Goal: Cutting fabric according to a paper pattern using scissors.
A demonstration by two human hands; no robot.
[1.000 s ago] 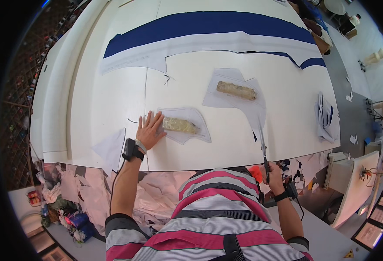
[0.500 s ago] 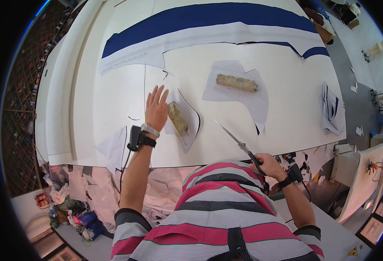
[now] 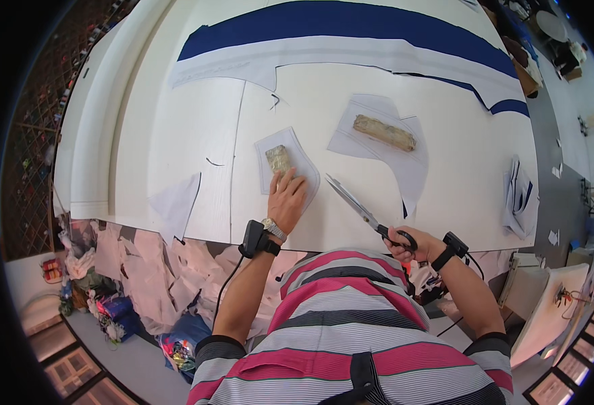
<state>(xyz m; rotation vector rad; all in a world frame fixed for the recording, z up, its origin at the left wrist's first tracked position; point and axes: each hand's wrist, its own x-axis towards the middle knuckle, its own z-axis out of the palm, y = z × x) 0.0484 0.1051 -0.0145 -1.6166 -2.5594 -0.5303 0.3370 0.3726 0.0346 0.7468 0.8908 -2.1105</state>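
My left hand (image 3: 288, 202) lies palm down over the near end of a wrapped, brownish block-shaped weight (image 3: 278, 157), its fingers slightly apart and its thumb not clearly seen. Under the weight is a small, light grey-white pattern piece (image 3: 264, 149) with a pointed top, partly hidden by the hand. In my right hand (image 3: 401, 244) is a pair of long-bladed scissors (image 3: 358, 208), fingers through the black handles. The blades point up and left towards the small piece without touching it.
Farther right, a longer wrapped weight (image 3: 383, 132) rests on a curved pattern piece (image 3: 413, 177). Navy fabric (image 3: 324, 21) with a white layer (image 3: 310, 52) spans the far side. Folded cloth (image 3: 515, 206) lies at right; a triangular scrap (image 3: 179, 202) overhangs the near edge at left.
My left hand has moved from beside the weight onto its near end. The small piece and its weight have turned and shifted slightly away. The scissors have come a little nearer to them.
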